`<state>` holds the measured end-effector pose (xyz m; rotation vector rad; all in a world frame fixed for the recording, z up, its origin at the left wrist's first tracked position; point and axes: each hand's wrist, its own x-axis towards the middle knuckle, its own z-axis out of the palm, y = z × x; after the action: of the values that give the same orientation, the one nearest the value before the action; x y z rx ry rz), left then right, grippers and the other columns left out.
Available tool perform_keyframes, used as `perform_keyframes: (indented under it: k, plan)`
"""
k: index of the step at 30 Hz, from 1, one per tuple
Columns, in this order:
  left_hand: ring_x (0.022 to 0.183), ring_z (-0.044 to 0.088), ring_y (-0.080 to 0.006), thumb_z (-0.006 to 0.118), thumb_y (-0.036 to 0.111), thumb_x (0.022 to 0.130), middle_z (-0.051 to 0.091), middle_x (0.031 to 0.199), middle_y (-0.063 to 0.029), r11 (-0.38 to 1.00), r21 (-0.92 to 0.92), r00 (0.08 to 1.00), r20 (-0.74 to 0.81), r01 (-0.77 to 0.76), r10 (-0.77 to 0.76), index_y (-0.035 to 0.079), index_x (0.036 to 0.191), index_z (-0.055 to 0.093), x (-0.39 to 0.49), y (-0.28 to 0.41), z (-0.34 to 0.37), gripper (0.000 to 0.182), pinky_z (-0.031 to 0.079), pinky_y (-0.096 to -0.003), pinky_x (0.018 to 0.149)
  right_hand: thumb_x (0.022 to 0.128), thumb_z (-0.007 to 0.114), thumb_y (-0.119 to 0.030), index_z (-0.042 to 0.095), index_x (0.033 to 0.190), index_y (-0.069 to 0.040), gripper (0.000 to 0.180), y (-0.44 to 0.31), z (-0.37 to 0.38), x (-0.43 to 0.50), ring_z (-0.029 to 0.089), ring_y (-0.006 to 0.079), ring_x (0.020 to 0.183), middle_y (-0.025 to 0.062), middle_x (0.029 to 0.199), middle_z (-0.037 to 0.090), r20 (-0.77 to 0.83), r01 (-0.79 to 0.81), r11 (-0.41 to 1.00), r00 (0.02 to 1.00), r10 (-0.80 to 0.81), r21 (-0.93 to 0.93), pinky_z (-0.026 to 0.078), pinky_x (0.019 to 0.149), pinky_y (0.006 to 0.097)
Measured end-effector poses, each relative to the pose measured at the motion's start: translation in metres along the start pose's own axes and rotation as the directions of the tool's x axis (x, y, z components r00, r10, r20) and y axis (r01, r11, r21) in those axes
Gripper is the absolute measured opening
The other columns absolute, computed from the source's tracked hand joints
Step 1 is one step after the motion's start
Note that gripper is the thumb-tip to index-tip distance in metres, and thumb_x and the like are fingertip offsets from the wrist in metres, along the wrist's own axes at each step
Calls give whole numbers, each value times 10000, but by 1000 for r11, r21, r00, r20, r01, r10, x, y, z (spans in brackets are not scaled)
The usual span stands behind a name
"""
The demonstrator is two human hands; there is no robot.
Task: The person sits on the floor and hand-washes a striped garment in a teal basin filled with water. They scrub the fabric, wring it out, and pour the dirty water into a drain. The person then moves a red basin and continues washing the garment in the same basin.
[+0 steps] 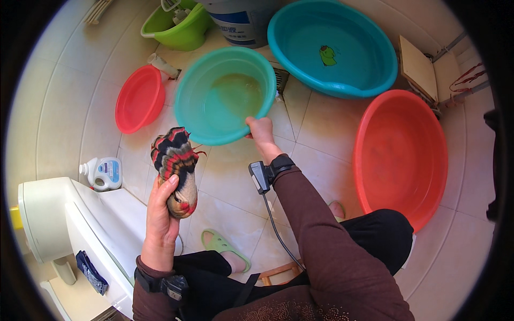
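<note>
My left hand (161,212) holds a knitted striped slipper-sock (176,168) in black, grey, red and tan, raised above the tiled floor. Its tan and red end points down towards me. With my right hand (260,132) I grip the near right rim of a mint-green plastic basin (192,94). That basin is tilted, and a shallow pool of brownish water (237,94) gathers towards its far right side. A floor drain (281,80) lies beside the basin's right edge.
A small red basin (138,100) leans left, near a white pipe (162,64). Around me stand a large teal tub (333,52), a large red tub (401,160), a green mop bucket (176,32) and a white labelled bucket (241,24). A detergent jug (104,172) sits by white ceramic fixtures (108,228).
</note>
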<state>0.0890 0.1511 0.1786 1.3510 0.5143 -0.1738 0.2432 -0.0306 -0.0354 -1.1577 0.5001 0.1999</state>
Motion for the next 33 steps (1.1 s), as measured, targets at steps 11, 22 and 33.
perform_keyframes:
  k: [11,22,33]
  plan:
    - [870,626,-215,584,227,868,591,1063,-105,1000,-13,1000,-25,-5,5,46,1245,446,-2,0,0,440,550,-345,732,814,565,-113,524,906,-33,129,7,-3,-8,564,182,593,84,835,573,206,-288,869,953,221,402,447,484,247]
    - [876,627,-213,588,251,866,603,1046,-101,1000,15,1000,-4,1,0,47,1231,468,3,-3,-2,435,548,-346,727,830,535,-106,461,956,8,186,-6,3,12,650,290,728,141,868,572,433,-450,717,872,226,532,456,466,211]
    - [886,626,-219,602,239,864,606,1062,-106,1000,0,1000,4,26,-26,49,1231,471,8,-4,-6,434,549,-354,736,833,506,-56,391,1092,70,311,-8,-5,30,606,430,963,378,1124,492,484,-517,555,847,222,651,495,472,171]
